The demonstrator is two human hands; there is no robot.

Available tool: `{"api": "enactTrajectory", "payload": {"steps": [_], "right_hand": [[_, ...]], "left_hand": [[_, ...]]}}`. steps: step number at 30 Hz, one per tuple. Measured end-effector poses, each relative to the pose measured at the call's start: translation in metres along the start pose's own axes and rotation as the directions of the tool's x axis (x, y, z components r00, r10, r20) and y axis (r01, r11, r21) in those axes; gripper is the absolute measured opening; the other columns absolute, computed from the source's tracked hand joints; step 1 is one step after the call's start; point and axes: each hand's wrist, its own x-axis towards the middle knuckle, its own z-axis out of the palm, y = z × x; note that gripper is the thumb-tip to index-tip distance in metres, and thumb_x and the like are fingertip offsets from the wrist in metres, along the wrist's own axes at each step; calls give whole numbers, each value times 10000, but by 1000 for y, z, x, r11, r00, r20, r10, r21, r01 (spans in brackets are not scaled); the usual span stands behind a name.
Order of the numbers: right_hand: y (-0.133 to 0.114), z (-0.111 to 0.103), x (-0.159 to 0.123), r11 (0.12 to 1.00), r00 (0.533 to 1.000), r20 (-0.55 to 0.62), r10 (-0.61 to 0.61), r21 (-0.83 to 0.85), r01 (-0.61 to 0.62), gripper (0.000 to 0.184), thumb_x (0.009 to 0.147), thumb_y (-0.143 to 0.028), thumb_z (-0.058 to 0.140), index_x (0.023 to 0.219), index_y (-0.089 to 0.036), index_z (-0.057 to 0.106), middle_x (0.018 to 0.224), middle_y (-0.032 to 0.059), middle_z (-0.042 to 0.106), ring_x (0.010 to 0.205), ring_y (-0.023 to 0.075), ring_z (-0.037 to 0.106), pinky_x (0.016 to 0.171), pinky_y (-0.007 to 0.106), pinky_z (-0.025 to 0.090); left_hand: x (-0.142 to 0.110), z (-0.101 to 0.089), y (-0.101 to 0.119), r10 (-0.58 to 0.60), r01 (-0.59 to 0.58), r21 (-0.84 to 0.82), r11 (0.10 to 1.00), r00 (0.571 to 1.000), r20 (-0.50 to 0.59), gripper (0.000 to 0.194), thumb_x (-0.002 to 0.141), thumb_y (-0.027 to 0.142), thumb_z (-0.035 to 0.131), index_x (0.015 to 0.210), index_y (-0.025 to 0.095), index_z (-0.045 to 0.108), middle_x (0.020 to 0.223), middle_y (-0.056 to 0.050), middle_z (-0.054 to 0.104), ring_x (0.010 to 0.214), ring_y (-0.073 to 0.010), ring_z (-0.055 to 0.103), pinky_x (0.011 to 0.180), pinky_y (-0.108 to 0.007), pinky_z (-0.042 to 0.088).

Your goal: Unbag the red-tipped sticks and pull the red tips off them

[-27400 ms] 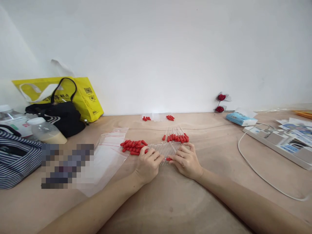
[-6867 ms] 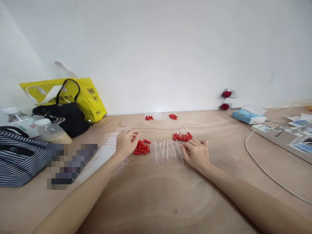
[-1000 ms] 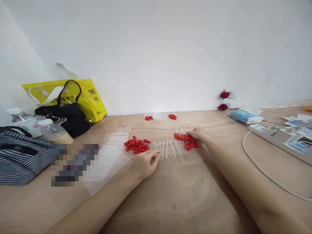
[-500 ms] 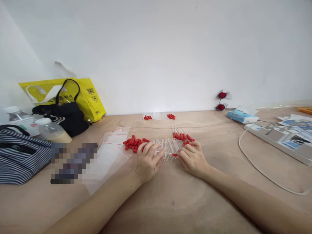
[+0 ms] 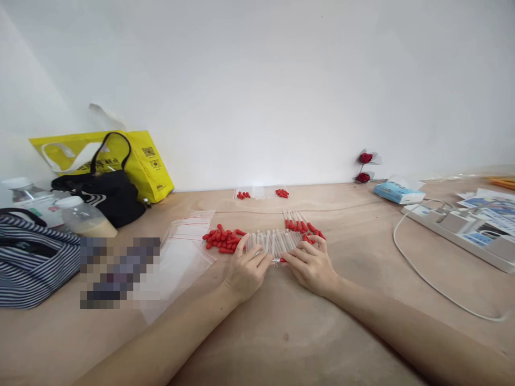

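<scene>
My left hand is closed with fingertips pinched on a thin clear dropper tube lying level between my hands. My right hand pinches a red rubber bulb at the tube's right end; the fingers cover most of the bulb. Just beyond my hands lies a row of loose clear tubes. A pile of red rubber bulbs sits left of the row, beside my left hand. Several droppers with red bulbs fitted lie beyond my right hand, tips pointing away.
Clear zip bags lie flat at left, near a striped bag, bottles and a yellow bag. Small bagged red bulbs lie by the wall. A tissue pack and a power strip with a looping cable stand right.
My hands have drawn closer together and the tube between them has dropped slightly toward me. Less of the tube shows between my fingers.
</scene>
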Motion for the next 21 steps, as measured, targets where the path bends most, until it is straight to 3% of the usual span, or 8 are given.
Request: {"api": "enactTrajectory", "payload": {"steps": [5, 10, 17, 21], "right_hand": [[-2, 2, -2, 999, 999, -32, -17, -34, 16, 102, 825, -237, 525, 850, -203, 618, 589, -28, 586, 646, 106, 462, 852, 359, 246], [-1, 0, -3, 999, 999, 13, -35, -17, 35, 174, 841, -271, 490, 740, -191, 608, 541, -25, 528, 653, 116, 445, 861, 374, 235], [-2, -6, -1, 998, 996, 61, -70, 11, 70, 211, 818, -184, 462, 631, -190, 561, 524, -36, 483, 649, 108, 437, 878, 386, 209], [-1, -7, -1, 993, 994, 53, -99, 67, 95, 176, 797, -164, 454, 665, -189, 567, 517, -46, 473, 662, 106, 466, 886, 396, 196]], "left_hand": [[0, 1, -2, 30, -30, -45, 999, 999, -12, 192, 855, 159, 429, 805, 184, 613, 720, 8, 674, 890, -158, 601, 1052, -502, 158], [-1, -3, -4, 17, -18, -57, 998, 1000, -9, 193, 846, 157, 438, 780, 198, 615, 735, 25, 683, 854, -146, 612, 1057, -505, 144], [-1, -7, -2, 16, -18, -63, 998, 1000, -21, 186, 838, 157, 452, 781, 213, 620, 732, 35, 685, 836, -148, 615, 1038, -510, 183], [-1, -8, -1, 35, -36, -43, 998, 999, -22, 184, 828, 152, 465, 761, 220, 622, 742, 40, 687, 829, -146, 613, 1019, -495, 222]]}}
